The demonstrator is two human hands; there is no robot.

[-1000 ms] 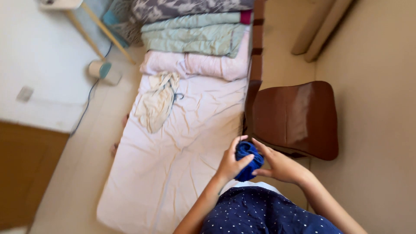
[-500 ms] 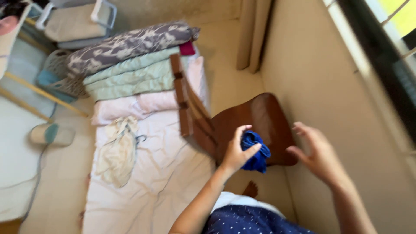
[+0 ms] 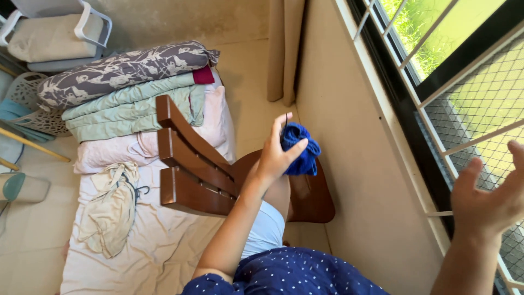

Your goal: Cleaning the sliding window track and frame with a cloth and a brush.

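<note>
My left hand (image 3: pixel 274 154) is raised over the brown wooden chair (image 3: pixel 188 175) and grips a bunched blue cloth (image 3: pixel 300 148). A thin dark loop sticks up from the cloth by my thumb. My right hand (image 3: pixel 488 199) is lifted at the far right, fingers spread and empty, in front of the window with its white bars and wire mesh (image 3: pixel 475 109). My raised knee is over the chair seat.
A mattress with a pale pink sheet (image 3: pixel 164 240) lies on the floor left of the chair, with a crumpled beige garment (image 3: pixel 112 207) on it. Folded blankets and a grey patterned pillow (image 3: pixel 123 68) stack at its head. A beige curtain (image 3: pixel 284 43) hangs in the corner.
My view has swung right and up toward the window. My right hand let go of the blue cloth and moved far right; my left hand lifted the cloth higher.
</note>
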